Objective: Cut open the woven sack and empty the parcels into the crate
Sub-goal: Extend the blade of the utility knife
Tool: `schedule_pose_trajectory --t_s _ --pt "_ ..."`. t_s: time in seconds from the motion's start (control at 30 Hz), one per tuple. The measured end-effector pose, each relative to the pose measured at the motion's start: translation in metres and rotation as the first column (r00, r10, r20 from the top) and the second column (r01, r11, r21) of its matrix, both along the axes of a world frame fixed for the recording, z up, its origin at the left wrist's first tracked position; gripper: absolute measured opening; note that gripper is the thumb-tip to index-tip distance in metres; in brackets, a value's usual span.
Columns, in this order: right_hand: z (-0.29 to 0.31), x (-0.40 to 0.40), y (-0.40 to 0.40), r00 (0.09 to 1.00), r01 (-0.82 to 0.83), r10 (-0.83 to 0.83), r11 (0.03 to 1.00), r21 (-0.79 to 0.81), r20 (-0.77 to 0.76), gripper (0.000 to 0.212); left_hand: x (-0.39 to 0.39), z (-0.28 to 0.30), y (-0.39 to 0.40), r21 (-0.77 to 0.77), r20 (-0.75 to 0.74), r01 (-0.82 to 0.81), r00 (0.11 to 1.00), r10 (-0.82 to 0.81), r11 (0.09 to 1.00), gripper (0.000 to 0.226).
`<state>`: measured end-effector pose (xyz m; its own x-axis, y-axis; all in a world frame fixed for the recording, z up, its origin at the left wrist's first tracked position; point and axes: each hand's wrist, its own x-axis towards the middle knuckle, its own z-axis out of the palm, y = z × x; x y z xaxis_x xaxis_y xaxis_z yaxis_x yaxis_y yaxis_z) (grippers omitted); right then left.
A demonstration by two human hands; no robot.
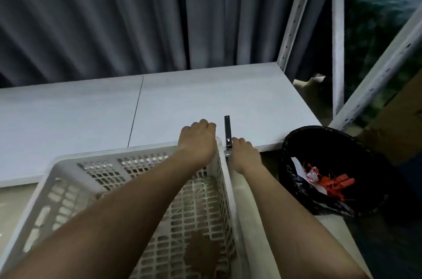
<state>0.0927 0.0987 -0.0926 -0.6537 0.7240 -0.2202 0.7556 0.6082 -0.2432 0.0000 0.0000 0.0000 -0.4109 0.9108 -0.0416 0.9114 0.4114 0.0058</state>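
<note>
A white perforated plastic crate (pixel 68 164) stands in front of me against the near edge of a white table (pixel 80 114); no parcels show inside it. My left hand (pixel 198 141) lies over the crate's far right corner with its fingers curled down past the rim. A black utility knife (pixel 227 129) lies on the table just right of that corner, pointing away from me. My right hand (pixel 242 153) is at the knife's near end, fingers curled around its metal tip. No woven sack is in view.
A black bin (pixel 296 141) lined with a dark bag stands at the right of the table, holding red plastic ties and paper scraps. White slotted shelf posts (pixel 338 38) rise at the back right. Grey curtains hang behind the table.
</note>
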Motion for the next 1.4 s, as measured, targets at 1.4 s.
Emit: schedule_pose_trajectory --t_s 1.4 --pt "0.167 0.065 -0.106 0.459 -0.028 -0.762 0.501 -0.865 -0.456 0.018 0.057 0.119 -0.086 -0.053 0.527 -0.128 0.839 0.137 0.990 0.030"
